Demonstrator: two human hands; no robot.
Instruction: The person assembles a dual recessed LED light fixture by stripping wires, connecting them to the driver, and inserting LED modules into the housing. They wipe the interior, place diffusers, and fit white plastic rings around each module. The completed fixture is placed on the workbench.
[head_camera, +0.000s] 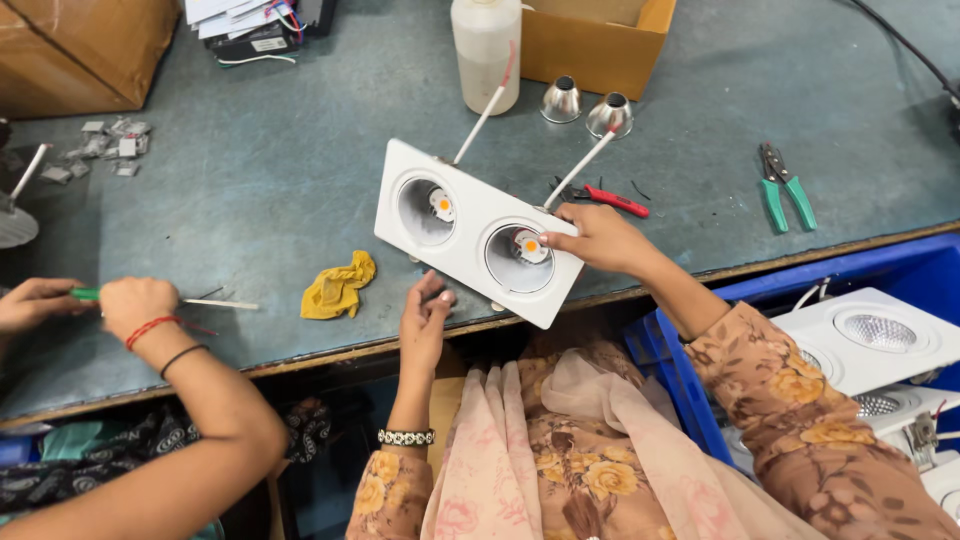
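Observation:
I hold a white rectangular twin downlight housing (470, 225) tilted above the table edge. It has two round recesses, each with an orange-centred light chip. My right hand (600, 238) grips its right end near the second recess. My left hand (425, 320) supports its lower edge from below with fingers on the rim. Two white sleeved wires (485, 115) stick out from the back of the housing.
A yellow cloth (338, 287) lies on the grey-green table (250, 200). Two silver reflectors (585, 105), a white bottle (487, 50), a cardboard box (600, 40), red cutters (612, 200) and green pliers (783, 185) lie beyond. A blue crate (690, 400) of finished lights stands right. Another person's hands (90, 305) work left.

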